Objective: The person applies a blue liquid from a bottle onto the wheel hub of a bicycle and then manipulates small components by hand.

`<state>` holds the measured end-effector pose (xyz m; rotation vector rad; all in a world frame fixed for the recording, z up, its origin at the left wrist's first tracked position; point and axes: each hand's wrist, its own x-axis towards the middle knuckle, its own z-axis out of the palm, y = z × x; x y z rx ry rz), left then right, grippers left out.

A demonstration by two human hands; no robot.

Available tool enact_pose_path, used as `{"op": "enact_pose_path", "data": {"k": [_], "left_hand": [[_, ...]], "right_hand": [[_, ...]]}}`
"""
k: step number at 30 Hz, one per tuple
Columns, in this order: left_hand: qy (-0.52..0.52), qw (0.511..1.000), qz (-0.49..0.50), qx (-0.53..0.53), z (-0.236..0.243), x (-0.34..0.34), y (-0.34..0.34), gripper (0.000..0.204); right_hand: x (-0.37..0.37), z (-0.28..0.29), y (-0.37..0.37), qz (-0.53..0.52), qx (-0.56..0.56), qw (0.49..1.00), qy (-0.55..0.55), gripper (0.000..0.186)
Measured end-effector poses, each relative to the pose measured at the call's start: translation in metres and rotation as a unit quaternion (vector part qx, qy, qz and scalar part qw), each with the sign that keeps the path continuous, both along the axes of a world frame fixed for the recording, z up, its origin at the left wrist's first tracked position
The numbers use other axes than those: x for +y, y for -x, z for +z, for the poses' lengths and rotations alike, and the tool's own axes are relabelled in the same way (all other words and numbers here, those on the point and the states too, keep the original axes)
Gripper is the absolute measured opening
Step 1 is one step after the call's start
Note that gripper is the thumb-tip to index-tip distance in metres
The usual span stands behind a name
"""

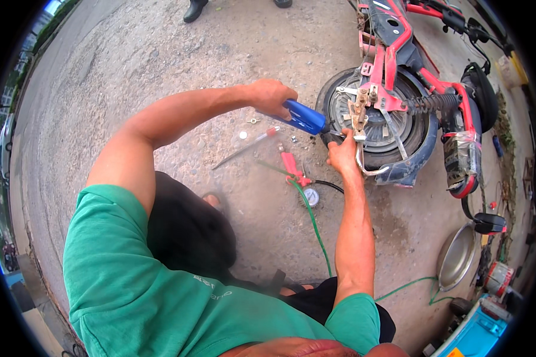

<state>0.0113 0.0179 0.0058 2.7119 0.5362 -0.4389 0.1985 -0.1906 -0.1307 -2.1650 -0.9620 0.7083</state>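
Observation:
My left hand (272,98) is wrapped round the base end of a blue plastic bottle (305,117). The bottle lies nearly level, its dark nozzle end pointing right at the wheel. That wheel (393,137) belongs to a red electric scooter (390,59) resting on its side. My right hand (343,154) is at the wheel's near left edge, close to the nozzle. Its fingers are bent together there; what they pinch is too small to make out. Below the bottle lies a red tyre inflator (290,165) with a round gauge (311,197) and a green hose (315,229).
A screwdriver (244,149) with a clear-red handle and small metal parts lie on the concrete left of the inflator. A metal basin (457,257) stands at the right, above a blue toolbox (479,333). Another person's dark boot (195,11) shows at the top.

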Motion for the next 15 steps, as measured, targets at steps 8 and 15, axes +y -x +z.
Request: {"op": "enact_pose_path", "data": {"k": [8,15], "left_hand": [[-0.017,1.0,-0.015,0.01,0.01,-0.005,-0.004,0.036],[0.017,1.0,-0.006,-0.002,0.016,-0.007,-0.007,0.034]], "right_hand": [[0.0,-0.007,-0.003,0.006,-0.018,1.0,-0.012,0.059],[-0.005,-0.011,0.006,0.007,-0.16,0.979,-0.127,0.058]]}}
